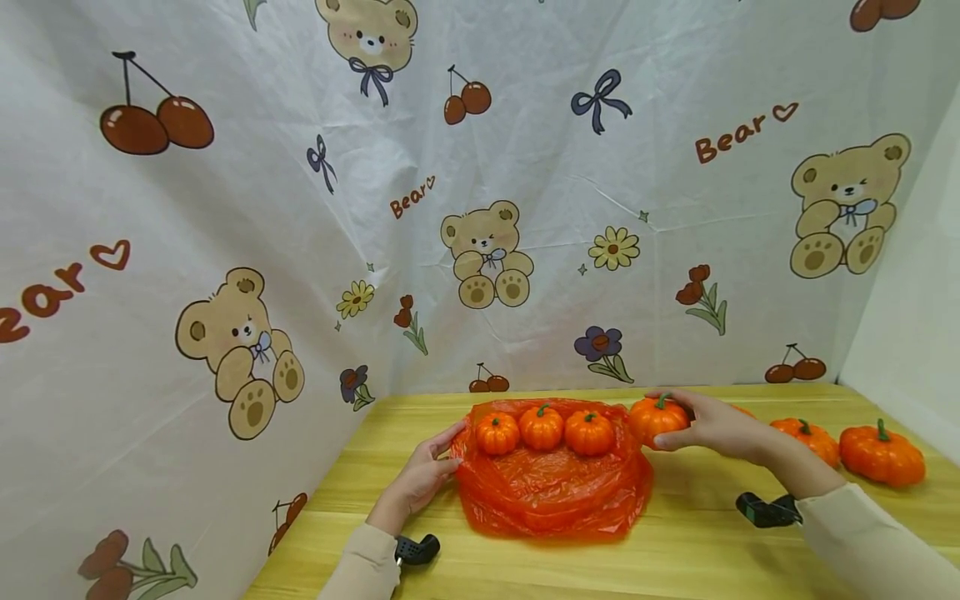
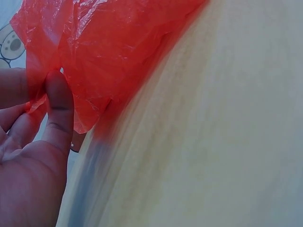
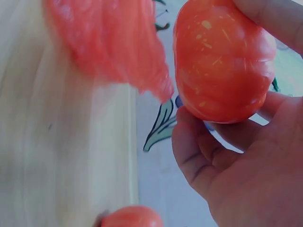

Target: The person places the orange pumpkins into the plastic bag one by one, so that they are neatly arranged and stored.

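A thin red plastic bag (image 1: 547,492) lies on the table with its mouth spread, and three small orange pumpkins (image 1: 542,427) sit in a row in it. My left hand (image 1: 426,475) pinches the bag's left edge between thumb and fingers; the left wrist view shows the gathered red film (image 2: 113,52) at the thumb tip. At the bag's right edge, my right hand (image 1: 708,427) grips another orange pumpkin (image 1: 651,421) with a green stem. In the right wrist view that pumpkin (image 3: 222,66) is held up between thumb and fingers, apart from the bag.
To the right on the wooden table (image 1: 697,533) stand more pumpkins, among them a larger one (image 1: 881,454) and another (image 1: 806,440) partly behind my right forearm. A bear-print cloth (image 1: 525,167) hangs behind and along the left side. Black wrist devices (image 1: 768,509) sit at both wrists.
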A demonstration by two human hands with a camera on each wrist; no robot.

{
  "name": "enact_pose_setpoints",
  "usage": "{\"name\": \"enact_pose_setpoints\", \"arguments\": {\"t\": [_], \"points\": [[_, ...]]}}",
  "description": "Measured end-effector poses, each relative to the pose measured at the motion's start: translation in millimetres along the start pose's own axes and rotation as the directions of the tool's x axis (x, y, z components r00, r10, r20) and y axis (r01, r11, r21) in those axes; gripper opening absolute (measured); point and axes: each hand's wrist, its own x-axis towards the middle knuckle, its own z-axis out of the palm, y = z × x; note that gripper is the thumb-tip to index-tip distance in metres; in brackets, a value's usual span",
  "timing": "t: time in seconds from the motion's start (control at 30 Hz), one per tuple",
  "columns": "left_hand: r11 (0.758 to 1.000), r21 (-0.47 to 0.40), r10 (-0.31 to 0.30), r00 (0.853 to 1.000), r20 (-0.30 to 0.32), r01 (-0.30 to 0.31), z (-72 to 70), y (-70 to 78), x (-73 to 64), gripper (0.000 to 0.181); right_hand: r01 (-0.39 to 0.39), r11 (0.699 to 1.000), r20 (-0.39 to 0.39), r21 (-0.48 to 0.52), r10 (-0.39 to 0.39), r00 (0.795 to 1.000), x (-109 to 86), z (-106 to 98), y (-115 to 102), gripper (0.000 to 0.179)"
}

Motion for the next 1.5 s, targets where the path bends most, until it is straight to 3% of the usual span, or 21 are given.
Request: {"name": "enact_pose_setpoints", "arguments": {"t": [0.13,0.37,1.23,1.5], "points": [[1.000,0.004,0.002,1.000,0.009,-0.002,-0.1,-0.1,-1.5,0.076,-0.001,0.999,0.033,0.044,-0.001,0.999,9.6,7.1,-11.1,0.082],[1.000,0.010,0.002,1.000,0.011,-0.002,-0.4,0.1,-2.3,0.076,-0.070,0.997,0.051,0.014,0.070,0.996,28.5,19.8,-28.2,0.086],[1.000,-0.001,0.019,1.000,0.014,-0.019,0.3,2.3,0.2,0.077,-0.045,0.998,0.243,-0.048,0.055,0.969,94.7,50.9,-65.4,0.081],[1.000,0.017,0.018,1.000,0.022,-0.019,1.9,2.7,-2.2,0.076,-0.054,0.996,0.239,-0.077,0.071,0.969,105.5,69.1,-72.5,0.077]]}}
